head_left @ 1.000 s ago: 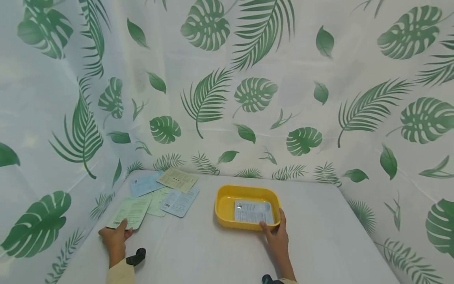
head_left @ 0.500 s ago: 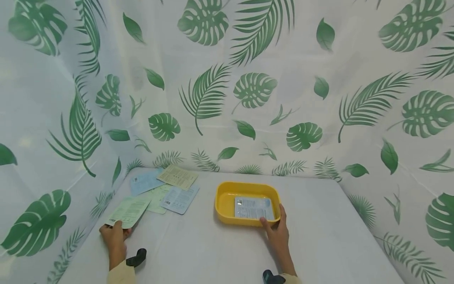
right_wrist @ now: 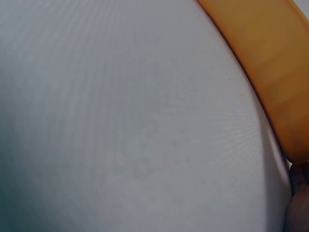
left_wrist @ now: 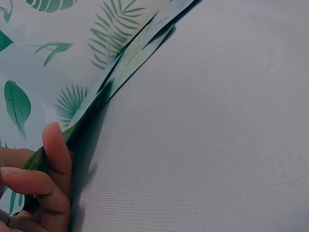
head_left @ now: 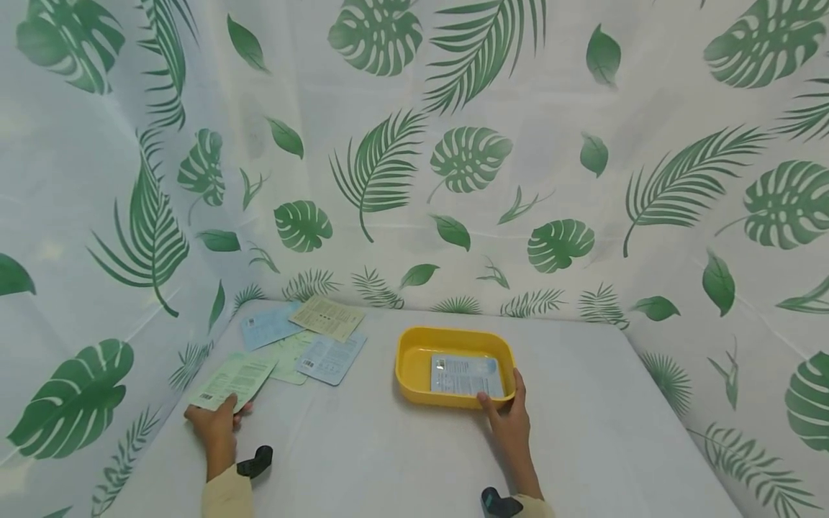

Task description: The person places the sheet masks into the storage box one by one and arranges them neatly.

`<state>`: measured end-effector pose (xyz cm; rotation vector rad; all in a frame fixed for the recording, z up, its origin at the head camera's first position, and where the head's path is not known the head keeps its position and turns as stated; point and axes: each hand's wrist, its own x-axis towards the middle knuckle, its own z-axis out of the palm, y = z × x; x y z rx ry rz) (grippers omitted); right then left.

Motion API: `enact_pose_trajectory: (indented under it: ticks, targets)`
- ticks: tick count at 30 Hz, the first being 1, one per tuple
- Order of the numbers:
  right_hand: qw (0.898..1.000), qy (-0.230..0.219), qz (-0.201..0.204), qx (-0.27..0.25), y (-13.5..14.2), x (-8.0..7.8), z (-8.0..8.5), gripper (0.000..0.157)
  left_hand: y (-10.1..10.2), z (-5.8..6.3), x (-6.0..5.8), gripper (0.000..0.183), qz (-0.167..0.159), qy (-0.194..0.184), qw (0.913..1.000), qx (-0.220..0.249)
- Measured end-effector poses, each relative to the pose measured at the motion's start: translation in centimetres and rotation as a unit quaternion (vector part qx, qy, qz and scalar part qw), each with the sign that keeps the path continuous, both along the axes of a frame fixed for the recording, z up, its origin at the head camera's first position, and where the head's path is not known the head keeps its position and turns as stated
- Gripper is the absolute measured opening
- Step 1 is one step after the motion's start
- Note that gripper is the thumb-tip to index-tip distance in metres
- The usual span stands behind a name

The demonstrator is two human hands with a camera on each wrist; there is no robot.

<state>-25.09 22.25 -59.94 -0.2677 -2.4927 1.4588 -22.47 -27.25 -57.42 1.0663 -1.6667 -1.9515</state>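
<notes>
Packets lie left on the table (head_left: pixel 363 460), the tray (head_left: pixel 440 400) to their right.
Over on that side, the left hand (head_left: pixel 216 424) grips the near edge of the front packet (head_left: pixel 234 381); just behind it, four other packets (head_left: pixel 327 317) overlap, reaching back toward the backdrop (head_left: pixel 479 244). Across from them, the right hand (head_left: pixel 510 424) holds the tray's front right corner; an inner packet (head_left: pixel 466 375) lies inside, toward that corner.

Held green packet (head_left: pixel 236 380) lettered too small to read; right-wrist view cuts off yellow tray (right_wrist: pixel 270 63).
</notes>
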Motion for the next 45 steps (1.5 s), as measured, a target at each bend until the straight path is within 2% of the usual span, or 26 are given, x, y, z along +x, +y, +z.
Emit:
enact_pose_trajectory:
  ticks: [4, 8, 12, 15, 19, 22, 29, 32, 34, 40, 45]
  targets:
    - [1.0, 0.004, -0.006, 0.002, 0.1, 0.1, 0.1, 0.096, 0.0, -0.2, -0.2, 0.059, -0.001, 0.015, 0.9999, 0.002]
    - [1.0, 0.002, -0.012, 0.002, 0.4, 0.2, -0.1, 0.096, 0.3, 0.0, -0.2, 0.057, 0.004, 0.042, 0.9986, 0.032]
    - [1.0, -0.003, -0.009, 0.005, 0.8, 0.3, 0.0, 0.097, 1.1, 0.4, 0.1, 0.059, 0.021, 0.045, 0.9971, 0.058]
    - [1.0, -0.003, -0.006, 0.008, 1.1, 0.4, 0.0, 0.097, 1.8, 0.6, 0.3, 0.059, 0.029, 0.036, 0.9973, 0.057]
    - [1.0, -0.006, -0.004, 0.008, 1.2, 0.4, 0.1, 0.097, 2.5, 0.7, 0.5, 0.058, 0.033, 0.029, 0.9976, 0.054]
    - [1.0, -0.009, -0.004, 0.009, 1.1, 0.4, 0.1, 0.097, 3.4, 0.6, 0.5, 0.057, 0.026, 0.039, 0.9971, 0.059]
    - [1.0, 0.004, -0.007, 0.001, 0.9, 0.4, 0.0, 0.097, 6.3, 1.0, -0.4, 0.054, -0.031, 0.07, 0.9954, 0.059]
    - [1.0, 0.001, -0.007, 0.002, 0.7, 0.3, -0.1, 0.096, 8.0, 1.5, -1.0, 0.05, -0.05, 0.076, 0.9945, 0.051]
    - [1.0, -0.002, -0.007, 0.0, 0.6, 0.2, -0.1, 0.096, 9.3, 1.8, -1.3, 0.048, -0.073, 0.083, 0.9925, 0.052]
    - [1.0, -0.009, -0.004, -0.006, 0.4, 0.1, 0.0, 0.096, 14.1, 3.0, -2.5, 0.042, -0.169, 0.101, 0.9782, 0.065]
    - [1.0, -0.02, 0.003, -0.011, 0.3, 0.2, 0.0, 0.098, 17.9, 3.9, -3.3, 0.043, -0.26, 0.092, 0.96, 0.047]
